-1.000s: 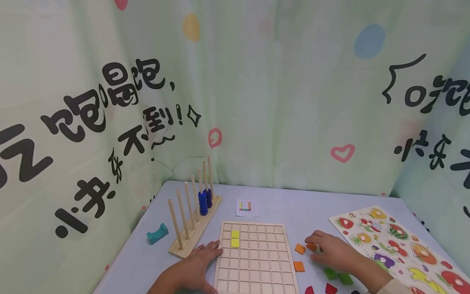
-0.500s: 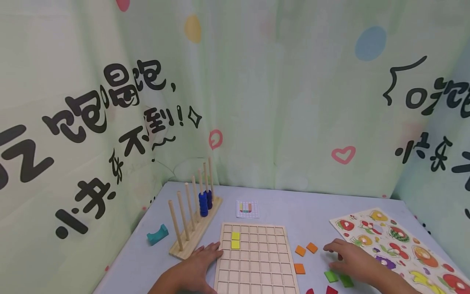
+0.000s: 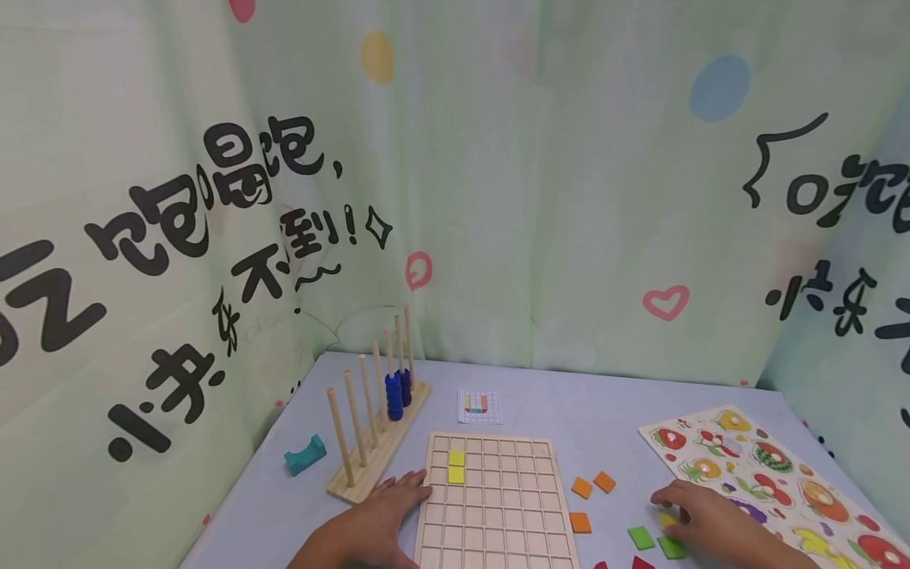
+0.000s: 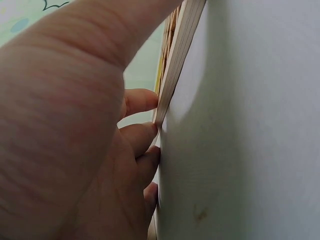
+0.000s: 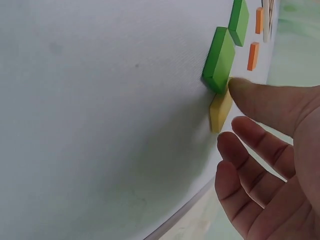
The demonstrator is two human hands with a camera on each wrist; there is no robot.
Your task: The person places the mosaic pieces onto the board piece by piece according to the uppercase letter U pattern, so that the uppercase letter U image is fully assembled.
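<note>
My left hand (image 3: 384,512) rests against the left edge of a wooden grid board (image 3: 501,506), its fingertips touching the side in the left wrist view. Two yellow square tiles (image 3: 456,466) sit one above the other in the grid. Over a loose yellow tile (image 5: 218,115) on the table hovers my right hand (image 3: 714,518), fingers gently bent. Its thumb (image 5: 250,95) is at that tile's edge; whether it touches is unclear. Two green tiles (image 3: 641,538) lie beside it. Several orange tiles (image 3: 580,522) lie along the board's right side.
Behind the board lies a small pattern card (image 3: 479,406). At left stand a wooden peg rack (image 3: 380,450) with blue rings and a teal block (image 3: 306,456). A fruit puzzle board (image 3: 768,474) lies at right. Red pieces (image 3: 642,563) show at the front edge.
My right hand has moved from the orange tiles rightward and toward me, to the loose yellow tile beside the green ones. The left hand has stayed at the board's edge.
</note>
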